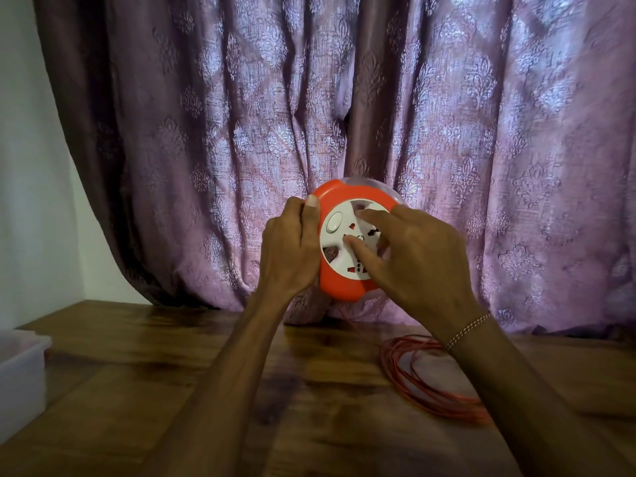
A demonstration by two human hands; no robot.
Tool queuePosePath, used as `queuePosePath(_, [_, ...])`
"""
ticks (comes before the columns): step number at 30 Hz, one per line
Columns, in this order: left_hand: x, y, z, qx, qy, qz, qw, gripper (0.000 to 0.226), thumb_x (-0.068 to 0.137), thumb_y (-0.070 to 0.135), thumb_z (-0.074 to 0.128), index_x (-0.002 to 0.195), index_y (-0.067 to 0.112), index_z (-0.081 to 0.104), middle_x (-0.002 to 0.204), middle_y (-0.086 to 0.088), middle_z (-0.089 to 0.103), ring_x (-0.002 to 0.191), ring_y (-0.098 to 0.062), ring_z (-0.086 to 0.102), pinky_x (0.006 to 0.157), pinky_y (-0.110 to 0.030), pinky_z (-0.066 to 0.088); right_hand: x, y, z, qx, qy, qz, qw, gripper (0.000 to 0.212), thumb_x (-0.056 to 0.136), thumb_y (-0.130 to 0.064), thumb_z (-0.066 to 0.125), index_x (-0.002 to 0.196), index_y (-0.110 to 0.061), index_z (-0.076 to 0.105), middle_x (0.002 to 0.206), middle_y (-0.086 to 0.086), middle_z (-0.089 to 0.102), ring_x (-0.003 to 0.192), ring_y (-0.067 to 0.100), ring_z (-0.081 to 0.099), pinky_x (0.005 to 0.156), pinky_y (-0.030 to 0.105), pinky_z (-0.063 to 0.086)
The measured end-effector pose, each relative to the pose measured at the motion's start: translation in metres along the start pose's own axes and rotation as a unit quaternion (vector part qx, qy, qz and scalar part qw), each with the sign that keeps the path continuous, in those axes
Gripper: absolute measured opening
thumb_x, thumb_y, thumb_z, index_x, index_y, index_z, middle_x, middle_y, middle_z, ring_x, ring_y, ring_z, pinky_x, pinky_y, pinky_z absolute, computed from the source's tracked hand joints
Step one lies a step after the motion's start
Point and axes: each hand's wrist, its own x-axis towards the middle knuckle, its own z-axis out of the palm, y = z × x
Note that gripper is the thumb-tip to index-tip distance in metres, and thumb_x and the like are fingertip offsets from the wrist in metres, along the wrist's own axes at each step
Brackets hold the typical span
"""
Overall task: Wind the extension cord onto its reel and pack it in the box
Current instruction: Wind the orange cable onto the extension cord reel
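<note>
Left hand (292,246) clamps the reel (347,242) rim at 9 o'clock, held above the table (137,390); right hand (413,256) spreads fingers on its face. Loose cord (430,380) at 5 o'clock could tangle while winding

Reel (344,287): glossy orange plastic, smooth white face. Table (137,390): polished dark wood, reflective. Curtain (241,115): woven purple cloth, sheeny pattern. Box (20,373): translucent plastic.

Two hands (290,247) (416,256), one orange reel (344,287), one loose red cord (430,380), maybe one white box (20,370), one bracelet (468,330).
</note>
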Motion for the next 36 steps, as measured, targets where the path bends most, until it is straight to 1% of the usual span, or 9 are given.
queuePosePath(3, [0.001, -0.002, -0.001, -0.004, 0.007, -0.005, 1.000, 0.039, 0.102, 0.047, 0.031, 0.071, 0.027, 0.040, 0.059, 0.002, 0.055, 0.055, -0.018, 0.055, 0.052, -0.045, 0.045, 0.002, 0.006, -0.002, 0.024, -0.031, -0.073, 0.997, 0.027, 0.087, -0.025, 0.063, 0.113, -0.029, 0.070, 0.114, 0.002, 0.063, 0.106, 0.027, 0.057, 0.060, 0.040, 0.054])
queuePosePath(7, [0.002, -0.002, -0.001, -0.006, 0.006, -0.003, 1.000, 0.038, 0.103, 0.047, 0.031, 0.071, 0.028, 0.040, 0.058, 0.005, 0.053, 0.055, -0.018, 0.054, 0.054, -0.047, 0.046, 0.002, 0.005, -0.004, 0.025, -0.093, -0.107, 0.990, 0.052, 0.076, -0.020, 0.038, 0.112, -0.041, 0.070, 0.133, 0.004, 0.055, 0.125, 0.026, 0.047, 0.065, 0.032, 0.048])
queuePosePath(11, [0.002, -0.003, -0.001, -0.015, 0.005, -0.006, 1.000, 0.039, 0.103, 0.048, 0.031, 0.072, 0.026, 0.041, 0.059, 0.003, 0.055, 0.055, -0.019, 0.056, 0.052, -0.048, 0.046, 0.003, 0.001, -0.010, 0.011, -0.181, -0.091, 0.979, 0.058, 0.065, -0.011, 0.077, 0.114, -0.042, 0.070, 0.141, 0.007, 0.049, 0.128, 0.030, 0.047, 0.072, 0.038, 0.051])
queuePosePath(15, [0.001, -0.001, -0.001, -0.012, -0.002, 0.002, 1.000, 0.038, 0.102, 0.048, 0.032, 0.072, 0.026, 0.040, 0.057, 0.003, 0.052, 0.054, -0.019, 0.053, 0.052, -0.048, 0.045, 0.002, -0.008, -0.017, -0.023, -0.215, -0.082, 0.973, 0.054, 0.077, -0.021, 0.072, 0.125, -0.044, 0.064, 0.151, 0.006, 0.038, 0.137, 0.028, 0.038, 0.092, 0.042, 0.046])
queuePosePath(21, [0.000, 0.000, 0.000, -0.013, -0.008, 0.013, 1.000, 0.042, 0.102, 0.050, 0.030, 0.075, 0.020, 0.043, 0.058, 0.000, 0.054, 0.055, -0.022, 0.055, 0.053, -0.049, 0.044, 0.000, -0.005, -0.014, -0.051, -0.190, -0.070, 0.978, 0.050, 0.069, -0.026, 0.078, 0.114, -0.049, 0.069, 0.131, 0.007, 0.056, 0.116, 0.028, 0.059, 0.074, 0.037, 0.052])
queuePosePath(26, [-0.001, -0.001, 0.002, -0.008, -0.008, 0.018, 1.000, 0.043, 0.101, 0.053, 0.029, 0.075, 0.022, 0.042, 0.059, 0.002, 0.053, 0.058, -0.025, 0.054, 0.055, -0.048, 0.044, 0.000, -0.010, -0.016, -0.041, -0.167, -0.022, 0.985, 0.060, 0.071, -0.047, 0.029, 0.120, -0.057, 0.062, 0.120, 0.002, 0.054, 0.095, 0.026, 0.064, 0.070, 0.036, 0.052])
queuePosePath(30, [-0.002, 0.001, 0.003, -0.012, -0.004, 0.009, 1.000, 0.040, 0.101, 0.051, 0.031, 0.073, 0.025, 0.041, 0.056, 0.005, 0.050, 0.055, -0.019, 0.049, 0.055, -0.045, 0.042, -0.002, -0.008, -0.013, -0.026, -0.140, 0.032, 0.989, 0.059, 0.075, -0.053, 0.061, 0.132, -0.059, 0.048, 0.117, 0.003, 0.063, 0.102, 0.032, 0.064, 0.077, 0.040, 0.052])
queuePosePath(33, [-0.001, 0.002, 0.001, -0.023, 0.005, 0.001, 1.000, 0.039, 0.103, 0.047, 0.034, 0.070, 0.025, 0.039, 0.055, 0.005, 0.049, 0.051, -0.012, 0.046, 0.051, -0.043, 0.040, -0.002, -0.007, -0.009, -0.032, -0.078, 0.079, 0.993, 0.065, 0.074, -0.076, 0.056, 0.133, -0.050, 0.053, 0.099, -0.001, 0.075, 0.093, 0.032, 0.068, 0.070, 0.037, 0.052])
queuePosePath(36, [-0.001, 0.004, 0.000, -0.024, 0.005, 0.003, 1.000, 0.039, 0.103, 0.045, 0.033, 0.069, 0.027, 0.038, 0.055, 0.007, 0.048, 0.051, -0.010, 0.045, 0.050, -0.040, 0.039, -0.004, -0.008, -0.005, -0.056, -0.014, 0.080, 0.995, 0.063, 0.077, -0.077, 0.054, 0.126, -0.037, 0.064, 0.089, 0.003, 0.077, 0.079, 0.035, 0.069, 0.060, 0.035, 0.051])
